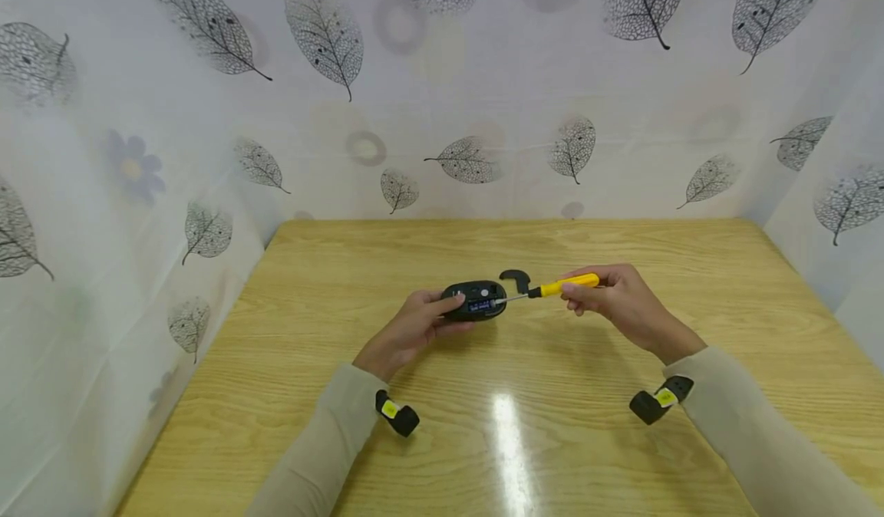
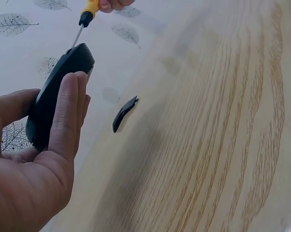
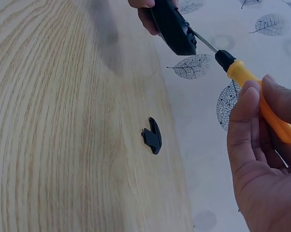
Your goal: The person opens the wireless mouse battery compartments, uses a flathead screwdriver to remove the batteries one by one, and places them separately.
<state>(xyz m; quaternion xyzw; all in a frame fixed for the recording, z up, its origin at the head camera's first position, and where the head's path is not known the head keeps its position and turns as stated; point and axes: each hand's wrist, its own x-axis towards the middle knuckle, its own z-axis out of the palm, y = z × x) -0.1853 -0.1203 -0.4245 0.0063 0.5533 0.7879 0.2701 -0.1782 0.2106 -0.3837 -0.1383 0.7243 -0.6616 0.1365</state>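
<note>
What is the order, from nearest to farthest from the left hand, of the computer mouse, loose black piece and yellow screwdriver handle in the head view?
1. Computer mouse: held in the left hand.
2. Loose black piece: on the table, beyond the mouse and to its right.
3. Yellow screwdriver handle: farthest to the right, held in the right hand.

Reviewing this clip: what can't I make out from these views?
- Head view: printing on the battery inside the computer mouse, too small to read.
- Head view: whether the screwdriver touches the battery with its tip, too small to tell.
- Left wrist view: the battery, hidden by the computer mouse's body; most of the right hand, cut off by the top edge.
</note>
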